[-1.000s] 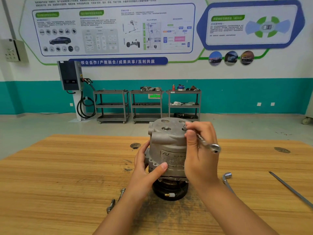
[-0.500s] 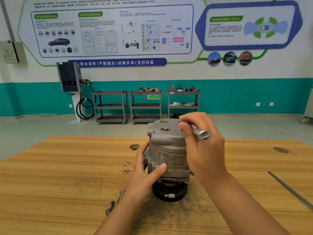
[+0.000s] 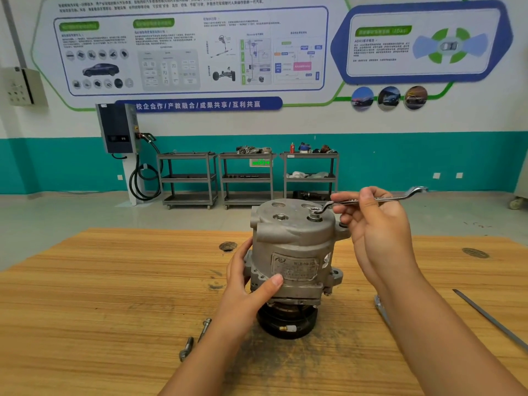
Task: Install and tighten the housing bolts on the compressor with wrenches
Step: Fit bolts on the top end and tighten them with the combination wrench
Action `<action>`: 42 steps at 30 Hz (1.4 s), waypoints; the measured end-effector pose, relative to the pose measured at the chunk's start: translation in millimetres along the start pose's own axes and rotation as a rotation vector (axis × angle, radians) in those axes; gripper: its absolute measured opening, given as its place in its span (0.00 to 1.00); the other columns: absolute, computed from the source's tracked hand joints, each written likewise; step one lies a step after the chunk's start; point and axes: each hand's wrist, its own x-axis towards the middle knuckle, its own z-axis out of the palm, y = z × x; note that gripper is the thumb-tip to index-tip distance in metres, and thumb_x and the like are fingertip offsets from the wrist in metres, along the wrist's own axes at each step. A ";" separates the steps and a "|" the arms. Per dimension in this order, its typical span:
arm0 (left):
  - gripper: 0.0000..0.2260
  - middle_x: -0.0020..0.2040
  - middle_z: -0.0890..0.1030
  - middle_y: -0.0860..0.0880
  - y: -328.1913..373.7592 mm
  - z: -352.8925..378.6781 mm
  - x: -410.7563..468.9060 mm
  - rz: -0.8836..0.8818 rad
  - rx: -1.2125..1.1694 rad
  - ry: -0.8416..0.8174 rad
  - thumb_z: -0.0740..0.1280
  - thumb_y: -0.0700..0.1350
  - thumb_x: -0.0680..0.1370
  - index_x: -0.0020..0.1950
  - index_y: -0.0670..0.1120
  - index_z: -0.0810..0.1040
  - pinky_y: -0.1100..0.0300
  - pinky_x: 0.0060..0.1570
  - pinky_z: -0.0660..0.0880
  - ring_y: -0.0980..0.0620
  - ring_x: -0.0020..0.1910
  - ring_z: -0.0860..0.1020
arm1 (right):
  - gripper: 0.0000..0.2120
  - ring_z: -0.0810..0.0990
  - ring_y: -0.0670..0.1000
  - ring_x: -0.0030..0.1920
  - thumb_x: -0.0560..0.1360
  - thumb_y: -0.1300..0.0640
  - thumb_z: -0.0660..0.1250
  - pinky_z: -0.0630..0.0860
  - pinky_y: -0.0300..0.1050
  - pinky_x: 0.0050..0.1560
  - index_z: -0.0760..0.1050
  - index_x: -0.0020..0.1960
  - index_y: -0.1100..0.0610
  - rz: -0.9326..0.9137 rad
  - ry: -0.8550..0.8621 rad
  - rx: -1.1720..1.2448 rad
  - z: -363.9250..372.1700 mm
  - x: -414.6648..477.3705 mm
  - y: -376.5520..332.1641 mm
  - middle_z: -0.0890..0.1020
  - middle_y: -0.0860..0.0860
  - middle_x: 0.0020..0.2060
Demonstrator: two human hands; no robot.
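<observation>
A grey metal compressor (image 3: 291,247) stands upright on its black pulley in the middle of the wooden table (image 3: 100,295). My left hand (image 3: 245,287) grips its lower left side, thumb across the front. My right hand (image 3: 371,224) pinches the shaft of a silver ring wrench (image 3: 380,198), which lies nearly level and points right. The wrench's near ring sits over a bolt (image 3: 315,213) on the right of the compressor's top face. A second bolt head (image 3: 280,216) shows at the top's centre left.
Two loose long bolts (image 3: 194,338) lie on the table near my left forearm. Another wrench (image 3: 381,307) lies partly hidden behind my right forearm. A thin metal rod (image 3: 491,318) lies at the right edge. Three metal carts (image 3: 245,178) stand by the far wall.
My right hand has swung the wrench from pointing toward me round to pointing right, with the ring end on the top bolt. My left hand has kept its grip on the compressor.
</observation>
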 end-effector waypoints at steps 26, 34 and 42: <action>0.31 0.71 0.64 0.61 -1.9 0.3 0.3 0.023 0.028 -0.007 0.73 0.66 0.60 0.56 0.83 0.60 0.60 0.61 0.71 0.60 0.67 0.69 | 0.08 0.77 0.46 0.45 0.79 0.58 0.51 0.72 0.35 0.48 0.65 0.49 0.46 -0.592 0.077 -0.312 17.7 -36.9 41.1 0.78 0.55 0.45; 0.32 0.71 0.64 0.60 -2.6 0.0 0.8 0.041 0.036 -0.004 0.73 0.66 0.61 0.58 0.82 0.60 0.58 0.62 0.69 0.59 0.68 0.68 | 0.13 0.74 0.49 0.48 0.82 0.50 0.52 0.72 0.43 0.49 0.69 0.53 0.58 -0.886 -0.098 -0.762 12.7 -36.8 41.5 0.77 0.53 0.45; 0.29 0.68 0.64 0.64 -1.9 0.0 1.3 0.022 0.038 0.008 0.72 0.67 0.59 0.50 0.87 0.59 0.68 0.51 0.66 0.67 0.62 0.66 | 0.10 0.80 0.56 0.42 0.75 0.58 0.64 0.74 0.46 0.45 0.80 0.44 0.64 -0.957 -0.207 -0.985 18.5 -35.0 27.7 0.83 0.55 0.40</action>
